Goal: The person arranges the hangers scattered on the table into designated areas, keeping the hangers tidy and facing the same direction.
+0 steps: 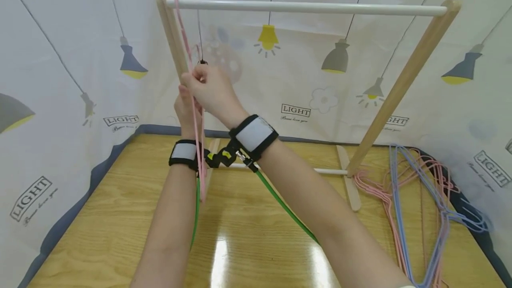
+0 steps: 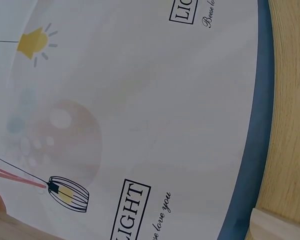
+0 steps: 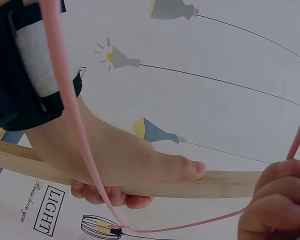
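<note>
A pink hanger (image 1: 185,41) hangs edge-on from the white rod (image 1: 304,8) of a rack, close to the rod's left end. My right hand (image 1: 214,92) pinches this hanger below its hook, with fingers curled; in the right wrist view that hand (image 3: 277,202) appears at the right edge. Behind the hanger, my left hand (image 1: 186,112) grips the rack's left wooden post (image 1: 170,34). The right wrist view shows the left hand (image 3: 120,155) with its fingers wrapped around the post and thumb lying along it. Part of the hanger crosses in front of the left wrist.
Several pink hangers (image 1: 372,188) and blue hangers (image 1: 395,190) lie in a heap on the wooden table (image 1: 248,243) at the right. The rack's right post (image 1: 404,83) slants up beside them. Green cables (image 1: 272,189) trail from both wrist straps. A lamp-printed cloth (image 1: 236,101) stands behind.
</note>
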Demonstrator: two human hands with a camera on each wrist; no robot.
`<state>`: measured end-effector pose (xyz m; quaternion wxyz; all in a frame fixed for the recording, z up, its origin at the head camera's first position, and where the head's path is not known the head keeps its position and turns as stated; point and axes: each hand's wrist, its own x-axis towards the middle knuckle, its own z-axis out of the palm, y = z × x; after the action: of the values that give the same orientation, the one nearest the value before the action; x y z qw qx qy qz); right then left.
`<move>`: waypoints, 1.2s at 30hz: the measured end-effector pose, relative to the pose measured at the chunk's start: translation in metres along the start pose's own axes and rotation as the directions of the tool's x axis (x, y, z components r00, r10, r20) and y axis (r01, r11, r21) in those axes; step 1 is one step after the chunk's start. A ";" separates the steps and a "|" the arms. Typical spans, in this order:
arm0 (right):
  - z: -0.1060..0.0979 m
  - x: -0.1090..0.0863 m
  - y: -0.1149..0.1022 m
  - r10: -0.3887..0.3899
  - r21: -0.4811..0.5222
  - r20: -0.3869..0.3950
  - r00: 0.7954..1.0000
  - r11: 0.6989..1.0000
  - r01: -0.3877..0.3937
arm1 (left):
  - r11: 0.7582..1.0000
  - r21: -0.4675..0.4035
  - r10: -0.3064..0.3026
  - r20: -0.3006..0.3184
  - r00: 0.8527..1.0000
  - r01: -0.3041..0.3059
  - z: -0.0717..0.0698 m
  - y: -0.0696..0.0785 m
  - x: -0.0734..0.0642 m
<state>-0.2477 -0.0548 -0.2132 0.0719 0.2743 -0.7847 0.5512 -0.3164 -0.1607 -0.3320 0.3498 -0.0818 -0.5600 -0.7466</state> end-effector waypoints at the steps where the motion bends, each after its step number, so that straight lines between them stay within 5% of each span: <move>1: 0.000 -0.001 0.001 0.004 -0.002 0.006 1.000 1.000 -0.004 | 1.000 0.000 -0.005 0.000 1.000 0.005 0.000 0.000 0.000; 15: -0.004 -0.013 0.009 -0.103 -0.130 -0.077 0.992 0.987 0.092 | 0.983 0.180 -0.015 -0.032 0.999 0.020 -0.001 -0.001 0.006; 28: -0.007 -0.017 0.008 -0.066 -0.127 -0.041 0.997 0.990 0.061 | 0.994 0.100 -0.052 -0.004 0.999 0.053 0.002 -0.001 0.007; 36: -0.016 -0.026 0.014 -0.006 -0.153 -0.120 0.993 0.988 -0.012 | 0.995 0.059 -0.077 -0.012 0.997 0.077 0.001 -0.003 0.006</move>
<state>-0.2355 -0.0281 -0.2294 0.1390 0.2331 -0.8195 0.5048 -0.3227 -0.1617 -0.3308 0.3259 -0.0460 -0.5829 -0.7429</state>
